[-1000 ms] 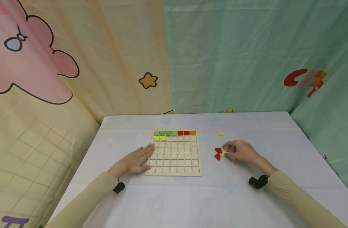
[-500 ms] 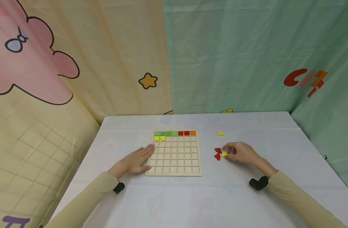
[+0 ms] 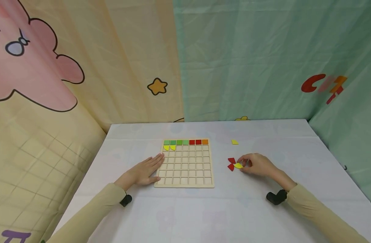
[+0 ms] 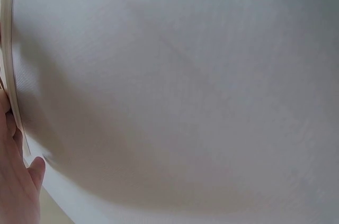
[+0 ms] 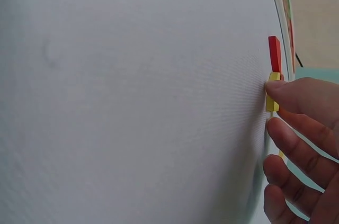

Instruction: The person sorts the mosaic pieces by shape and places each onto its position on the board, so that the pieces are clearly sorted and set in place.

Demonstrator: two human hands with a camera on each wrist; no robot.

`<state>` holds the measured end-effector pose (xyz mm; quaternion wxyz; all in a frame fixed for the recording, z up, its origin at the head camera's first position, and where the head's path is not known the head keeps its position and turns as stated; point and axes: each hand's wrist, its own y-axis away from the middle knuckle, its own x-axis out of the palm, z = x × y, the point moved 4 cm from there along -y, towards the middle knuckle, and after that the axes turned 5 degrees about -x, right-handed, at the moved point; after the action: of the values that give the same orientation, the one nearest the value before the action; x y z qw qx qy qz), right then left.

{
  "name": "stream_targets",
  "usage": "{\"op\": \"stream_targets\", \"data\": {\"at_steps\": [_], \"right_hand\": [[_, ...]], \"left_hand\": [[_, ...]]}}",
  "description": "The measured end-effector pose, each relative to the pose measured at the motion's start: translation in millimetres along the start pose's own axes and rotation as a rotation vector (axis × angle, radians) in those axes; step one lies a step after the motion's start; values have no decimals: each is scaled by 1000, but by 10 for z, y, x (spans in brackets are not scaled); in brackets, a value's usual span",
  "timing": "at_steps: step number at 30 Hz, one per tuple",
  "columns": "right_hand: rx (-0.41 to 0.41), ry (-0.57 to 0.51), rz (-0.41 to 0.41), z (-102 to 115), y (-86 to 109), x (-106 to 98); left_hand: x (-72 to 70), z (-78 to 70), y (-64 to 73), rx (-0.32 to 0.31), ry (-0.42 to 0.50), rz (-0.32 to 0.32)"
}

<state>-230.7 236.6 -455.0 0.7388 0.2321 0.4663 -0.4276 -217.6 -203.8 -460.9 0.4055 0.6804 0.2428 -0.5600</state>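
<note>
Grid board (image 3: 184,186) lies flat on the white-covered counter (image 3: 191,216), and at its left edge rests the left hand (image 3: 146,170), its fingers stretched out and gripping nothing. If this hand pressed sideways, I think the board could slide or turn. Along the top row of the board sit, from left to right, four green tiles (image 3: 179,142), two red tiles (image 3: 192,142) and one orange tile (image 3: 205,142); under the first two green ones are two yellow quarters (image 3: 166,147). These quarters do not fill their cells, so a bump to the board would probably turn them first.

To the right of the board, well apart from it, two red pieces (image 3: 231,160) lie close together. Farther back, right of the board's top row, one loose yellow piece (image 3: 235,142) lies alone, and seems at little risk. Right of the board's lower rows is the held yellow piece (image 3: 238,165); thumb and index finger of the right hand (image 3: 258,164) appear to pinch it. Whether it touches the red pieces I cannot tell, but a careless push could scatter them. Also, only the tips hold it, so uneven pressure of the thumb may make it slip
</note>
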Motion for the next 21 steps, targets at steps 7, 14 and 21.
{"op": "stream_targets", "data": {"at_steps": [7, 14, 21], "right_hand": [[5, -9, 18, -29, 26, 2], [5, -13, 23, -22, 50, -17], [0, 13, 8, -6, 62, -23]], "left_hand": [[-25, 9, 14, -6, -2, 6], [-14, 15, -3, -2, 0, 5], [10, 7, -8, -4, -11, 5]]}}
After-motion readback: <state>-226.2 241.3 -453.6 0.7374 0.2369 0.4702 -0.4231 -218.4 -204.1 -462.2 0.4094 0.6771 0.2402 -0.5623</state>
